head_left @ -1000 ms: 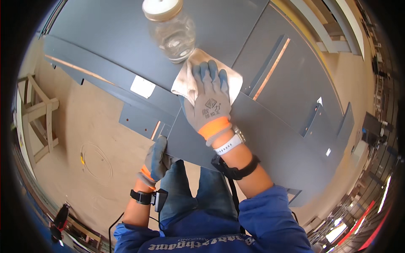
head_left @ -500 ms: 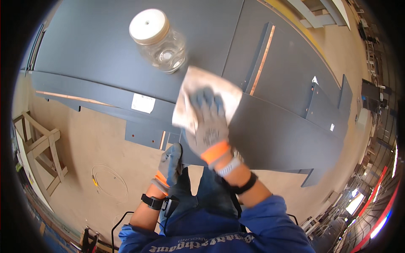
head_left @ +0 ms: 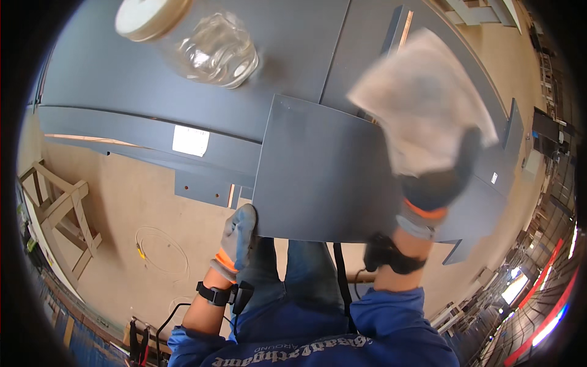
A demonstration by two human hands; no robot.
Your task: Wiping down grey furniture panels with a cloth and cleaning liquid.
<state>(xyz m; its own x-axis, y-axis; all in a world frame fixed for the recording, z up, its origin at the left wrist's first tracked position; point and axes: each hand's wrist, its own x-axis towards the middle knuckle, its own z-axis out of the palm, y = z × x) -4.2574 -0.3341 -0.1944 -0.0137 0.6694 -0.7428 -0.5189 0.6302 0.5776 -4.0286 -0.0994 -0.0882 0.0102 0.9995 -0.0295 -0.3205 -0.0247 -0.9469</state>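
A dark grey flat panel (head_left: 324,183) lies in front of me, its near edge close to my legs. Gloved in grey and blue, my left hand (head_left: 237,235) grips that panel at its near left corner. My right hand (head_left: 437,180), gloved too and smeared by motion, has hold of a stained whitish cloth (head_left: 422,98). The cloth is lifted and spread out past the panel's right side, hiding part of the boards behind it. A clear jar (head_left: 211,52) with a white lid tilts in view at the upper left, apart from both hands.
More dark grey boards (head_left: 85,79) lie under and around the panel, some with bare wood edges. A white label (head_left: 191,140) is stuck on one at the left. Wooden trestle frames (head_left: 67,214) stand at the left, and a thin coiled cable (head_left: 162,248) lies on the floor.
My right hand has swung right with the cloth, off the panel, baring its surface. My left hand stays at the corner. The jar appears larger and further up and left.
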